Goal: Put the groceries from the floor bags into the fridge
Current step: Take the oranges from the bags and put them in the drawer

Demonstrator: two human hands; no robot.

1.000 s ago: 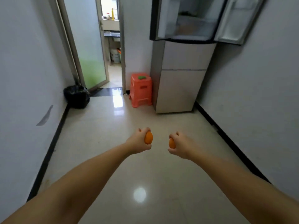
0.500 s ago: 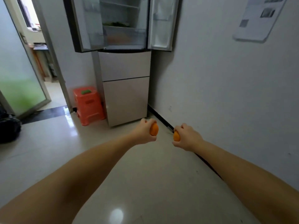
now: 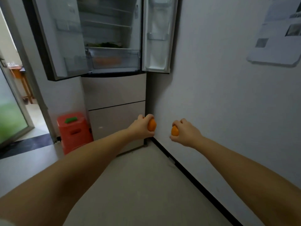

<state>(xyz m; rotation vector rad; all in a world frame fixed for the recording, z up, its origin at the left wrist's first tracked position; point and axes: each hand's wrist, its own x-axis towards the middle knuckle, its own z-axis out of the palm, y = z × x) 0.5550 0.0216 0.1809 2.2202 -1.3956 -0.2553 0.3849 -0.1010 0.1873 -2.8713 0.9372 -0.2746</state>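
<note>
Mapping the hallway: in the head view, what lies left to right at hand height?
Orange stool → left hand → its orange fruit → second orange fruit → right hand.

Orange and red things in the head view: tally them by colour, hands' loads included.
Orange: 2, the orange in the left hand and the orange in the right hand.
Red: 1, the plastic stool beside the fridge.
Total: 3.
The blurred orange mass in the fridge drawer is left uncounted.
</note>
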